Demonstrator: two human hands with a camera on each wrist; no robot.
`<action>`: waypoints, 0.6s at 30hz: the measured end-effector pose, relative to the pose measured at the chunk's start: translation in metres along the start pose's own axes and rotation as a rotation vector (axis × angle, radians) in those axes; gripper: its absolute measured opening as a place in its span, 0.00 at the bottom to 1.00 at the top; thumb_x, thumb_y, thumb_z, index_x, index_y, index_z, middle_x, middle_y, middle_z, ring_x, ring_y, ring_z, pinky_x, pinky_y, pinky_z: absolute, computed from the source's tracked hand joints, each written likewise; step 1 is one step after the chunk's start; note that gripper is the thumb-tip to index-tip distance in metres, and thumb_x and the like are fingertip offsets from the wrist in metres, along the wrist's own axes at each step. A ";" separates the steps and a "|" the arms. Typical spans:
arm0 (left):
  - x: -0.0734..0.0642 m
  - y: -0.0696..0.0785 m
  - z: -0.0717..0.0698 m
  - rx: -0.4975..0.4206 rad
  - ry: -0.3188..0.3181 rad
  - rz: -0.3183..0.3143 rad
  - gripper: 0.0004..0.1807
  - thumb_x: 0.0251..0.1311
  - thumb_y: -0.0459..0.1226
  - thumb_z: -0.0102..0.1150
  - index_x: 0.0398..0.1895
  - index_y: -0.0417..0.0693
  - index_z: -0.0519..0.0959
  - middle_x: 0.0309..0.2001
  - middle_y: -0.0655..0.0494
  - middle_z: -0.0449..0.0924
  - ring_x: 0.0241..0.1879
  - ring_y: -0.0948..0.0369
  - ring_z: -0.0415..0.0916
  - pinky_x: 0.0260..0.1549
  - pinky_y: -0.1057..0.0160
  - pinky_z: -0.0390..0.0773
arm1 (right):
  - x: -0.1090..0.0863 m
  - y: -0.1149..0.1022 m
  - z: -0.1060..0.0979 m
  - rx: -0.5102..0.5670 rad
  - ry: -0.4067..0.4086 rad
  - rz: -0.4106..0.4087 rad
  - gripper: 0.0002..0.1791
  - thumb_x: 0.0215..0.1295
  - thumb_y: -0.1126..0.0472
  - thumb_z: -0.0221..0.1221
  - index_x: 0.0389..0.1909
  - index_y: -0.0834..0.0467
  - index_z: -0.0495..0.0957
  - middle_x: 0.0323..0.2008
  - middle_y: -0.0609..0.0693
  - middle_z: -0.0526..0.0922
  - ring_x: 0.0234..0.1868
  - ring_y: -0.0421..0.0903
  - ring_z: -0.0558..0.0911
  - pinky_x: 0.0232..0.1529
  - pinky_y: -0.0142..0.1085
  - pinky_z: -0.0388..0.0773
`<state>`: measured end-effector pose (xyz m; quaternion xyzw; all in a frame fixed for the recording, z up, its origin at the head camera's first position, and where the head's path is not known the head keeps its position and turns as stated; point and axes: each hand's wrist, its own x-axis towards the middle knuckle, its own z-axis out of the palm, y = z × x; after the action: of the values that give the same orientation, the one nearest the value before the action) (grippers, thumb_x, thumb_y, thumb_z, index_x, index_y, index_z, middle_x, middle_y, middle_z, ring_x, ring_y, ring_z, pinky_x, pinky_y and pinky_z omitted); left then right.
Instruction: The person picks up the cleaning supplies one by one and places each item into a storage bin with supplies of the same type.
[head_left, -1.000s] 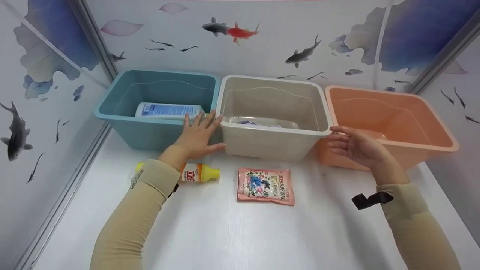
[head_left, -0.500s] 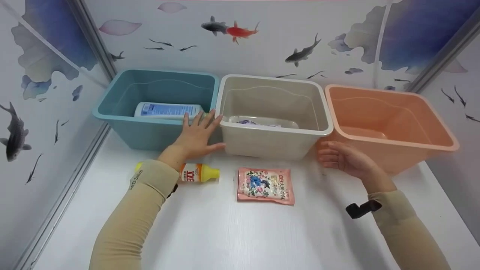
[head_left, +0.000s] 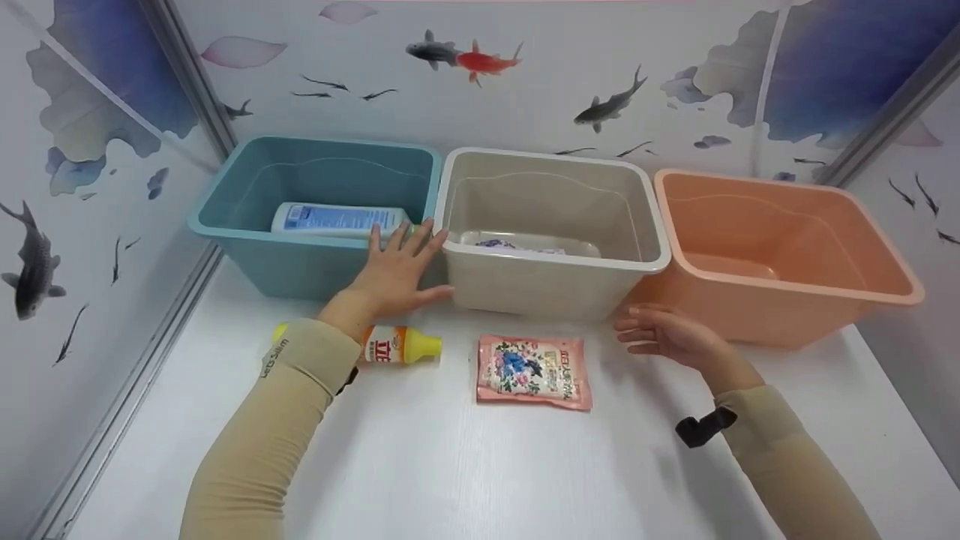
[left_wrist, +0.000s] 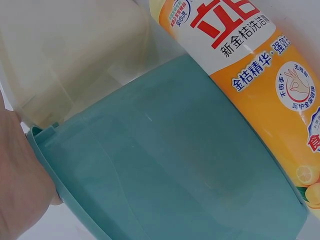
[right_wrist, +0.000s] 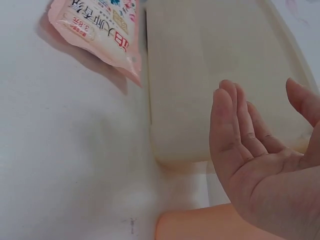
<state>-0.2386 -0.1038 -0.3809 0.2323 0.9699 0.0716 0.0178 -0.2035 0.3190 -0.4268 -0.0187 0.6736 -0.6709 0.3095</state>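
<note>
My left hand (head_left: pixel 395 274) lies spread over the front rim of the teal bin (head_left: pixel 300 262), its fingertips near where that bin meets the beige bin (head_left: pixel 540 289). Under the left wrist lies an orange and yellow dish soap bottle (head_left: pixel 386 346), partly covered by the sleeve; its label (left_wrist: pixel 260 55) shows large in the left wrist view. My right hand (head_left: pixel 667 337) hovers with loosely extended fingers and holds nothing, by the beige bin's front right corner. A pink floral packet (head_left: pixel 533 373) lies flat on the table, left of that hand.
To the right stands a peach bin (head_left: pixel 795 315). A white bottle with a blue label (head_left: pixel 341 219) lies inside the teal bin, and a purple-printed packet (head_left: pixel 499 244) in the beige one. Patterned wall panels (head_left: pixel 525 112) enclose the white table (head_left: pixel 450 465).
My right hand has come down from the rims of the beige and peach bins and moved left, toward the pink packet. The left hand has stayed on the teal bin.
</note>
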 end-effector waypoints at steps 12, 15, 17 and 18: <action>0.001 0.000 0.001 -0.006 -0.001 -0.003 0.46 0.58 0.65 0.44 0.75 0.59 0.42 0.76 0.52 0.36 0.74 0.44 0.36 0.66 0.34 0.27 | 0.023 0.021 0.016 -0.228 0.121 0.103 0.33 0.67 0.54 0.53 0.64 0.72 0.58 0.43 0.49 0.83 0.45 0.44 0.82 0.46 0.35 0.80; 0.001 0.000 0.001 -0.001 -0.002 0.000 0.46 0.58 0.66 0.42 0.75 0.59 0.41 0.76 0.52 0.35 0.74 0.44 0.36 0.66 0.33 0.28 | 0.028 0.027 0.020 -0.286 0.150 0.114 0.31 0.67 0.55 0.53 0.63 0.71 0.61 0.44 0.51 0.82 0.44 0.45 0.82 0.45 0.37 0.80; 0.001 -0.001 0.001 -0.004 -0.002 0.001 0.47 0.58 0.66 0.42 0.75 0.60 0.41 0.76 0.52 0.35 0.74 0.44 0.35 0.66 0.33 0.28 | 0.031 0.031 0.023 -0.324 0.172 0.125 0.29 0.66 0.55 0.53 0.62 0.70 0.63 0.43 0.52 0.81 0.42 0.45 0.82 0.45 0.38 0.81; 0.001 -0.001 0.001 -0.002 0.000 0.003 0.47 0.58 0.67 0.42 0.75 0.59 0.41 0.76 0.52 0.35 0.74 0.44 0.35 0.66 0.33 0.29 | 0.033 0.033 0.024 -0.338 0.186 0.133 0.29 0.66 0.55 0.54 0.61 0.69 0.64 0.42 0.53 0.81 0.41 0.45 0.82 0.44 0.38 0.81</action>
<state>-0.2397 -0.1040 -0.3819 0.2339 0.9694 0.0729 0.0178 -0.2068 0.2858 -0.4674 0.0361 0.8021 -0.5251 0.2822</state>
